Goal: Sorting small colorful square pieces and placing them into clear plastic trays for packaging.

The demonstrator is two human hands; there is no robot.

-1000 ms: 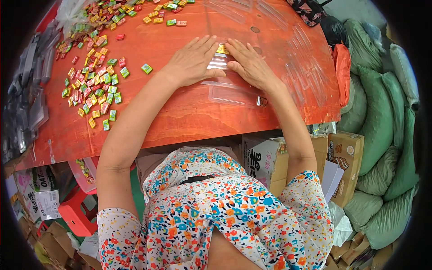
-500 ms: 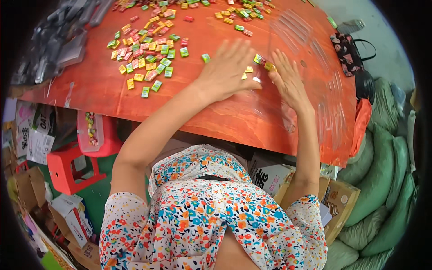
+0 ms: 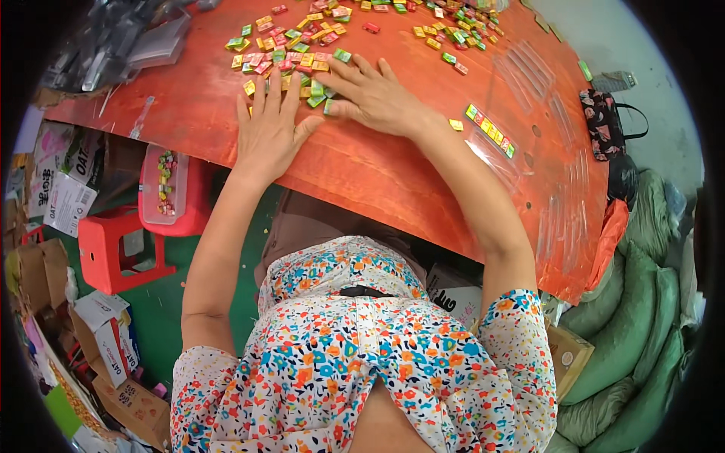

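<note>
My left hand (image 3: 270, 132) lies on the near edge of a pile of small red, yellow and green packets (image 3: 302, 49), fingers stretched and spread. To its right my right hand (image 3: 377, 98) rests at the same pile, its fingers apart and touching a few pieces. A green piece (image 3: 329, 107) shows by its thumb. Some pieces are hidden under both hands. Right of my right forearm, a straight row of packets (image 3: 491, 130) sits by a clear plastic tray (image 3: 495, 162). One loose yellow packet (image 3: 455, 124) lies beside the row.
More packets (image 3: 453, 34) are heaped at the back. Clear plastic trays (image 3: 525, 72) lie on the right of the red table (image 3: 408, 189). Dark plastic pieces (image 3: 98, 57) crowd the far left. A red stool (image 3: 113, 253) and green sacks (image 3: 623, 317) stand below the table.
Both hands have moved left, from the loose packets at the right to the pile. Packets that lay between the hands now show as a straight row.
</note>
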